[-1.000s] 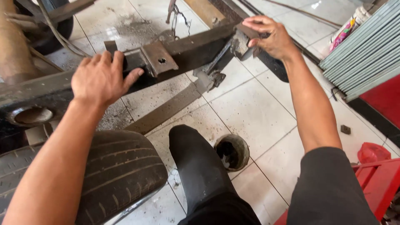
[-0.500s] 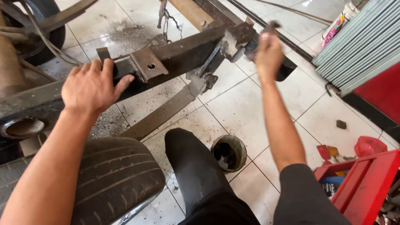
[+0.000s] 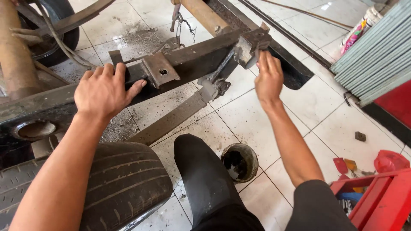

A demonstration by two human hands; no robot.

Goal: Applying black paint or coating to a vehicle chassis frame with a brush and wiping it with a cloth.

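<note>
A dark steel beam [image 3: 192, 60] of a vehicle frame runs from lower left to upper right above the tiled floor. My left hand [image 3: 105, 92] lies over its top edge, fingers curled behind it and thumb spread, beside a rusty plate with a hole [image 3: 160, 70]. My right hand [image 3: 269, 79] is at the beam's far end. Its fingers point up, held together, against the right side of a grey metal bracket [image 3: 250, 45]. Whether they hold the bracket I cannot make out.
A worn tyre [image 3: 115, 192] lies under my left arm, and my knee in black trousers [image 3: 205, 179] is beside it. A round tin of dark grease [image 3: 240, 161] stands on the floor. A red toolbox [image 3: 376, 196] is at lower right, a grey shutter [image 3: 376, 51] at upper right, and a flat steel bar [image 3: 171, 119] slants under the beam.
My right hand let go of the bracket's top, swung through a blur, and now sits lower against its right side. My left hand stayed on the beam.
</note>
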